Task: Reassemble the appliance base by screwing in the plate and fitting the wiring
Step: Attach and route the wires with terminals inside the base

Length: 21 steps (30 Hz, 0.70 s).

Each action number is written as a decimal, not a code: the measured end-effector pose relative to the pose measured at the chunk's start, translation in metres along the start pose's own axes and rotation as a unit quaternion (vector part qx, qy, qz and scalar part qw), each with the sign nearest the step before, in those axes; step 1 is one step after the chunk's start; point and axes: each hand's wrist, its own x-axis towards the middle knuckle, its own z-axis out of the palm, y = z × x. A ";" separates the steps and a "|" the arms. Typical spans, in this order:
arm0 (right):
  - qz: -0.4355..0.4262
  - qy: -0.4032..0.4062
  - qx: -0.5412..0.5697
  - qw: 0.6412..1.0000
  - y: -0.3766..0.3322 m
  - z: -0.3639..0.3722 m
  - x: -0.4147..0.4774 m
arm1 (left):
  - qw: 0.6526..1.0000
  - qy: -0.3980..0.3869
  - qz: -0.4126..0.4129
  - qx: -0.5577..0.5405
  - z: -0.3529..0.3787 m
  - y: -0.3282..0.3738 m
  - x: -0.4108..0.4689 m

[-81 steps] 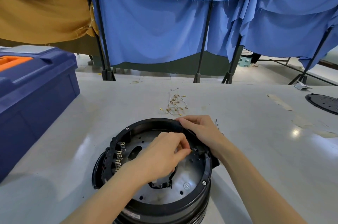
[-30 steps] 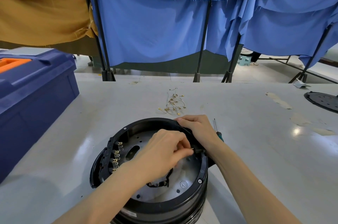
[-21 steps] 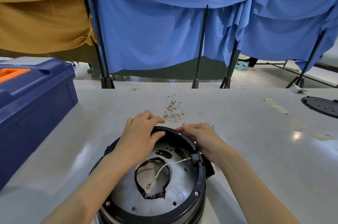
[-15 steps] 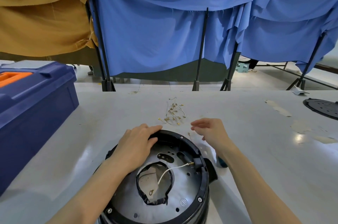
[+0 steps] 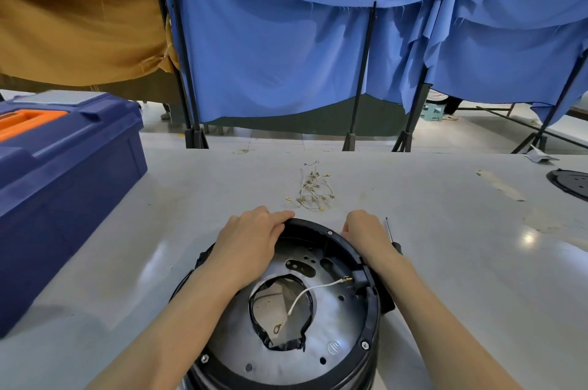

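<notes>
Metal, plastic, cloth and gloss
Brushed metal plate (image 5: 337, 321) in a matt black plastic ring (image 5: 371, 313); smooth, glossy table (image 5: 461, 278); at 9 o'clock a blue plastic toolbox (image 5: 63, 192); at 12 o'clock, soft blue cloth (image 5: 270, 55).

Single head-worn, wide-angle view. It faces forward and down across the desk (image 5: 445, 262), close above the left hand (image 5: 251, 240) and right hand (image 5: 366, 233) on the appliance base (image 5: 370, 310) at lower centre. Blue curtains (image 5: 286, 55) fill the upper frame.

No text I can read; round stamp (image 5: 333, 348) on my metal plate (image 5: 337, 316) too blurred to make out.
</notes>
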 end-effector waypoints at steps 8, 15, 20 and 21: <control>-0.047 -0.060 0.056 0.996 0.007 -0.017 -0.015 | 1.000 -0.019 -0.002 0.000 -0.003 -0.002 0.000; -0.071 0.031 0.495 0.865 0.006 -0.069 -0.041 | 0.998 -0.029 -0.003 -0.052 -0.012 0.002 0.007; -0.135 -0.032 0.670 0.730 -0.013 -0.075 -0.061 | 0.943 0.035 0.023 -0.330 -0.021 0.030 -0.005; -0.143 -0.054 0.693 0.705 -0.019 -0.072 -0.065 | 0.916 0.032 0.031 -0.399 -0.024 0.037 -0.008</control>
